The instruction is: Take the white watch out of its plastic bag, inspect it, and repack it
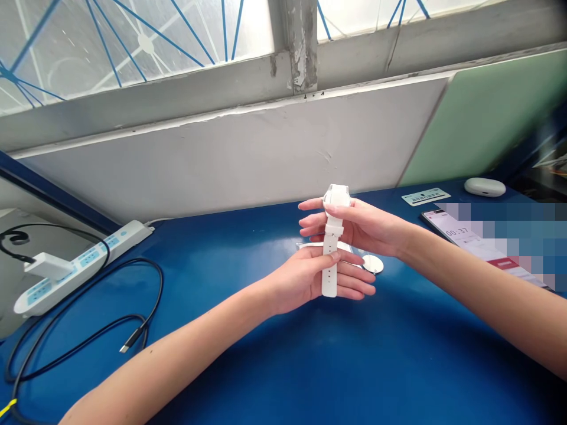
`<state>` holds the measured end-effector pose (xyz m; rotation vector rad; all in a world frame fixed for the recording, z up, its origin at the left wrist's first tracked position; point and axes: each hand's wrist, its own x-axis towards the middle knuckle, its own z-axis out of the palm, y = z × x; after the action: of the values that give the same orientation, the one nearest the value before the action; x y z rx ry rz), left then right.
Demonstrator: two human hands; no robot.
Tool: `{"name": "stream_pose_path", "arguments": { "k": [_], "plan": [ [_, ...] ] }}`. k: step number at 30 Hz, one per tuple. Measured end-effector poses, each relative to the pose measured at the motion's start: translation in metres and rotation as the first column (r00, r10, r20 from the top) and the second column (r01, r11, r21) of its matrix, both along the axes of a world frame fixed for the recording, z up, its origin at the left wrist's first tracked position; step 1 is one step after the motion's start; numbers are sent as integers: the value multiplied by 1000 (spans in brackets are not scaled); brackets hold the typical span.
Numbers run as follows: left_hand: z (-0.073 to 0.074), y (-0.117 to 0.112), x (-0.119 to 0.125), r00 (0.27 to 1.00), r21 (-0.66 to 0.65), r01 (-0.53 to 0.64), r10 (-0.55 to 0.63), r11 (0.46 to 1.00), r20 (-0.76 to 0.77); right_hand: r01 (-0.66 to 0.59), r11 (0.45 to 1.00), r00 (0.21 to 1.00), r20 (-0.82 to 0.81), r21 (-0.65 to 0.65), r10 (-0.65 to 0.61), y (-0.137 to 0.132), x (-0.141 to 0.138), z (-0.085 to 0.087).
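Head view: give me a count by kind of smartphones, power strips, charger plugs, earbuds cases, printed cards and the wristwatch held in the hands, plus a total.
Wristwatch, held: 1
Smartphone: 1
Power strip: 1
Charger plug: 1
Earbuds case: 1
Printed card: 1
Total: 6

A phone shows the digits "00:37". Just beyond the phone, a card bears print too small to read.
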<state>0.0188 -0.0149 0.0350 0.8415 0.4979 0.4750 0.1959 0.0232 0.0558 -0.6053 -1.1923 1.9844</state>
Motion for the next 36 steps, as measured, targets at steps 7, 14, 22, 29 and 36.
{"name": "stream_pose_path", "arguments": {
  "k": [7,14,22,29,36],
  "plan": [
    [-7,-1,-1,999,-13,52,-52,999,12,-80,997,996,-36,-19,80,2,0,-7],
    [-1,1,-3,998,5,68,-68,998,-7,67,996,995,-72,-65,-72,2,0,3],
    [-1,-3,-3,984,-69,176,-173,982,50,349,924,930,-60,-158,-362,12,10,12],
    [3,-7,1,999,-60,36,-35,998,16,356,925,928,-62,-130,-366,9,6,16],
    [5,-3,2,962,82,-273,271,959,37,299,945,953,2,130,-302,-3,-4,13]
  ]
}}
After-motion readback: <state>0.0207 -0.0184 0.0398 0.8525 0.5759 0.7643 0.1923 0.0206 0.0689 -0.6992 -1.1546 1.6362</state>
